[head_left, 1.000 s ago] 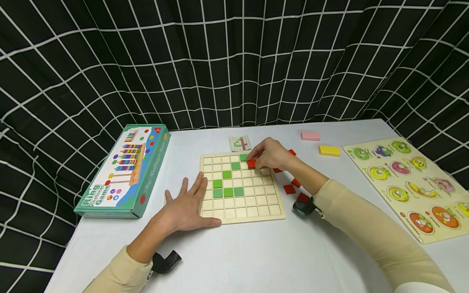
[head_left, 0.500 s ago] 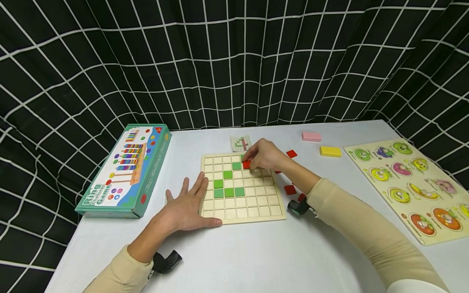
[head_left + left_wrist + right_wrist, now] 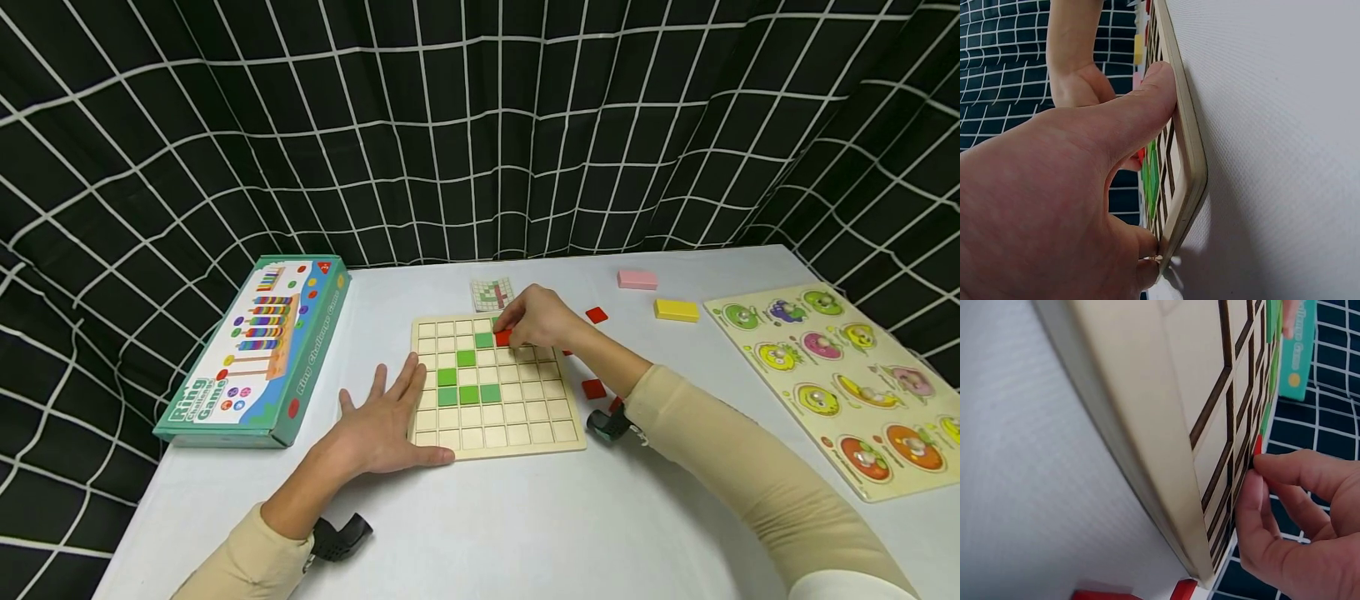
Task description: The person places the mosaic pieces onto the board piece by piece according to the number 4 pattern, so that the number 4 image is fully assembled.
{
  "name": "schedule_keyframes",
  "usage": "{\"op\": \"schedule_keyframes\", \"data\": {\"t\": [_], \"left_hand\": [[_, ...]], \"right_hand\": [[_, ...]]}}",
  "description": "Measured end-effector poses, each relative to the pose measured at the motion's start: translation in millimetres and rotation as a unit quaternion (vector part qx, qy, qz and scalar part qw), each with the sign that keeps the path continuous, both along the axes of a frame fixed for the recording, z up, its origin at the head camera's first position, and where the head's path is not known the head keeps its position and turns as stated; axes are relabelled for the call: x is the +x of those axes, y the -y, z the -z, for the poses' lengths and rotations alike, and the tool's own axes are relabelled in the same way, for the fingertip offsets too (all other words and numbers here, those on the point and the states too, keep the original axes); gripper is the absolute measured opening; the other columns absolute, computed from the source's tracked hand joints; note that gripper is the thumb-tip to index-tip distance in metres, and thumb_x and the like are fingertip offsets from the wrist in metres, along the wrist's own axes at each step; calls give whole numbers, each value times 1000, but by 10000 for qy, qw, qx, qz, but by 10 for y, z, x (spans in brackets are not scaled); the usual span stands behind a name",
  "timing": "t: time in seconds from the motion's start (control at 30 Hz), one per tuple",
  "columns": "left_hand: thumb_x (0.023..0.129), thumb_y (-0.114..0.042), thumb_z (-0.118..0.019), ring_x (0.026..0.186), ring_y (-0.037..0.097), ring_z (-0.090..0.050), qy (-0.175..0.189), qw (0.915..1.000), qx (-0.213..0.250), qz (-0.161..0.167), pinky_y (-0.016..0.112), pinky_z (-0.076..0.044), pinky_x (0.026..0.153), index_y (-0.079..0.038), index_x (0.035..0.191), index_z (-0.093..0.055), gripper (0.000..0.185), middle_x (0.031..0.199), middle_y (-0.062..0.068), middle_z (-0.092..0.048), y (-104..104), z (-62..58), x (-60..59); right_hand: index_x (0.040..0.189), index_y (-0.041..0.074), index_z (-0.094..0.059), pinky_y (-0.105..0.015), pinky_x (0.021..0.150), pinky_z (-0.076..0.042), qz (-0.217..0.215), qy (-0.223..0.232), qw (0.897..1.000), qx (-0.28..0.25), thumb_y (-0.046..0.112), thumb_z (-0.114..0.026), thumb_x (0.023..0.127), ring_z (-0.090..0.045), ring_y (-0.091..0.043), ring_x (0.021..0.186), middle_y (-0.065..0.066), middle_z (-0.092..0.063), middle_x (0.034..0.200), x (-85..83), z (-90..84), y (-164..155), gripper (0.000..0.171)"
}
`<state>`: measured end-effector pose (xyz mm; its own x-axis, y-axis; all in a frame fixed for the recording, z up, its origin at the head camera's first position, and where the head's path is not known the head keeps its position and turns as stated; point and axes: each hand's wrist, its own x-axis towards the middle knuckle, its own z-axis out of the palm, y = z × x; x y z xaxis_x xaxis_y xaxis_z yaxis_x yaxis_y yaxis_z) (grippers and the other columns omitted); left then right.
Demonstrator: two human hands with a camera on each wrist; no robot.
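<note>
A wooden grid board (image 3: 480,437) lies on the white table, with several green square tiles (image 3: 468,394) set in its cells. My left hand (image 3: 378,425) rests on the board's left side, fingers straight and spread; in the left wrist view its thumb (image 3: 1154,94) lies along the near rim. At the board's far side, my right hand (image 3: 542,318) pinches a red square tile (image 3: 502,337) between thumb and fingers. That tile sits beside a green one, and the right wrist view shows the red tile (image 3: 1257,444) at cell level. The hand partly covers the far right cells.
Several loose red tiles (image 3: 594,389) lie right of the board, some under the right forearm. A small pattern card (image 3: 492,294) lies behind it. Pink (image 3: 637,280) and yellow blocks (image 3: 677,311) sit back right. A game box (image 3: 255,358) stands left, a fruit puzzle board (image 3: 832,375) right.
My right hand has moved slightly left with the red tile, bringing it up beside the green tile. The left hand has stayed in place.
</note>
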<state>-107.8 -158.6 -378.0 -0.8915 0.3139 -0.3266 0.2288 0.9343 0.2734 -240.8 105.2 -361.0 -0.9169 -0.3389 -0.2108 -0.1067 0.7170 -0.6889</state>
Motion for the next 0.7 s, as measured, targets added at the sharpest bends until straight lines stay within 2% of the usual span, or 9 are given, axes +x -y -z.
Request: {"op": "schedule_keyframes", "data": {"t": [0.7], "left_hand": [[80, -78, -71, 159, 50, -6, -32, 10000, -5, -7, 90, -14, 105, -10, 168, -11, 127, 178, 4, 3, -14, 9, 1]], "right_hand": [[99, 7, -84, -26, 69, -50, -2, -78, 10000, -62, -8, -75, 73, -60, -20, 92, -5, -78, 95, 24, 20, 1, 32]]}}
